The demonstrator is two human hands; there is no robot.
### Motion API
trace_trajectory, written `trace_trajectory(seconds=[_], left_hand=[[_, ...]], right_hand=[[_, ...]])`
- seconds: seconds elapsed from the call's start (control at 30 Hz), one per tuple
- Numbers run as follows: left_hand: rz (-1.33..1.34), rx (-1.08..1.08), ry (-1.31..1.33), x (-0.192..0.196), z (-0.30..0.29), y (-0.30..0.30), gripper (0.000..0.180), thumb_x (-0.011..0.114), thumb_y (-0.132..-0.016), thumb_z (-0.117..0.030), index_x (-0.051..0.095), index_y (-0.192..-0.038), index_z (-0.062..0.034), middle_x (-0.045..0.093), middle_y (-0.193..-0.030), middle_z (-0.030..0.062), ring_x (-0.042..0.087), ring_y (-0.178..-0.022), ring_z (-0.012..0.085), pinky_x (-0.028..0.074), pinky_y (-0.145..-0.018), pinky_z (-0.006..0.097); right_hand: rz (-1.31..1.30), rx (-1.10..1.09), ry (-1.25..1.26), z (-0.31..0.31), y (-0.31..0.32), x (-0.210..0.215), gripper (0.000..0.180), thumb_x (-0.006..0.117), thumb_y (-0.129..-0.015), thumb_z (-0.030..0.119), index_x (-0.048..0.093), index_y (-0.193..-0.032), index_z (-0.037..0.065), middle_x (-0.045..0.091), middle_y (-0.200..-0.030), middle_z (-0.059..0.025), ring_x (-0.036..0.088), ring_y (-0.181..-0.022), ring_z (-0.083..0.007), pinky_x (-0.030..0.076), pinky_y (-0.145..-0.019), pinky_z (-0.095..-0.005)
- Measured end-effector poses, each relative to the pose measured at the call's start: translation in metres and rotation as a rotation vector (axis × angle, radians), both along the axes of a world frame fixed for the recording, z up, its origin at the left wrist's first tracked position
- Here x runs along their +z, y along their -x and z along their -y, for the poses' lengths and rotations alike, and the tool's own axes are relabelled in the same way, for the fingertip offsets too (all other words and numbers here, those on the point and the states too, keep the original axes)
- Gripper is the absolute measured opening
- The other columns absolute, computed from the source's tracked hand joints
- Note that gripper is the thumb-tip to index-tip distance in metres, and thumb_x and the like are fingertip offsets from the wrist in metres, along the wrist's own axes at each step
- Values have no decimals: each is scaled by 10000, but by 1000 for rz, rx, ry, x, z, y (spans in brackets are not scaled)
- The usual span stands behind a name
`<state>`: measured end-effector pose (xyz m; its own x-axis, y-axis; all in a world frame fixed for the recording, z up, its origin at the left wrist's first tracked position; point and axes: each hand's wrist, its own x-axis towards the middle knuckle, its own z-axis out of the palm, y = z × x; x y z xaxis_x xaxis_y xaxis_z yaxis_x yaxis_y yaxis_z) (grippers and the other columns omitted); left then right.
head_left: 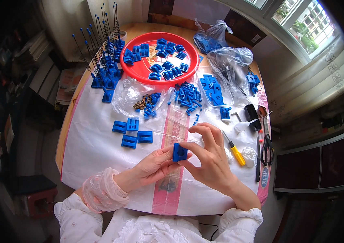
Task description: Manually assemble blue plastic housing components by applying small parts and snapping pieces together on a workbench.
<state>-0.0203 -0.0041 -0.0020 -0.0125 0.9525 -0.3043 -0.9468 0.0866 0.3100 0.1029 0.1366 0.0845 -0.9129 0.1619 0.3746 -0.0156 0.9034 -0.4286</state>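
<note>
Between my two hands, over the front middle of the table, is a small blue plastic block (pixel 179 152) with a round dark hole in its face. My left hand (pixel 152 165) pinches its left side between thumb and fingers. The thumb and index finger of my right hand (pixel 208 158) close on its upper and lower right edges, while the other fingers of that hand are raised and bent. Several blue slotted pieces (pixel 129 141) lie to the left, beyond my left hand. Past my right hand, small blue pegs (pixel 188 96) form a loose pile.
A red round tray (pixel 125 69) holds blue parts at the back. Tall spring-stemmed blue pieces (pixel 109 75) crowd the far left. A clear bag (pixel 125 97) carries screws and blue bits. To the right lie a yellow-handled screwdriver (pixel 239 156), scissors (pixel 267 150) and a clear box (pixel 227 99) of blue plates.
</note>
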Motion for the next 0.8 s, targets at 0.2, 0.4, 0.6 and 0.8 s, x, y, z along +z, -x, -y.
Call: trace_trajectory(seconds=[0.2, 0.4, 0.6, 0.8], left_hand=[[20, -9, -19, -2, 0, 1, 318, 473, -1032, -196, 511, -1305, -36, 601, -1261, 144, 611, -1158, 185, 547, -974, 260], [-2, -13, -4, 0, 1, 1, 319, 471, -1033, -194, 507, -1306, -32, 596, -1266, 145, 607, -1166, 187, 543, -981, 262], [11, -15, -12, 0, 0, 1, 321, 461, -1036, -198, 499, -1304, -24, 590, -1269, 145, 596, -1183, 192, 539, -992, 266], [25, -17, -13, 0, 0, 1, 326, 455, -1038, -209, 496, -1302, -21, 589, -1267, 143, 592, -1190, 197, 541, -991, 265]], right_hand=[[9, 1, -3, 0, -1, 1, 395, 817, -624, 109, 670, -991, 97, 506, -1232, -106, 432, -1226, -316, 359, -948, -445], [9, 3, -8, 0, -1, 1, 389, 811, -628, 107, 671, -992, 99, 505, -1236, -108, 429, -1227, -318, 364, -949, -448], [12, 1, -12, 0, 0, 1, 377, 808, -636, 113, 674, -989, 98, 505, -1236, -108, 426, -1226, -320, 367, -943, -449], [6, 1, -24, 0, -1, 0, 370, 806, -644, 122, 675, -989, 98, 505, -1233, -108, 425, -1224, -318, 370, -928, -448]])
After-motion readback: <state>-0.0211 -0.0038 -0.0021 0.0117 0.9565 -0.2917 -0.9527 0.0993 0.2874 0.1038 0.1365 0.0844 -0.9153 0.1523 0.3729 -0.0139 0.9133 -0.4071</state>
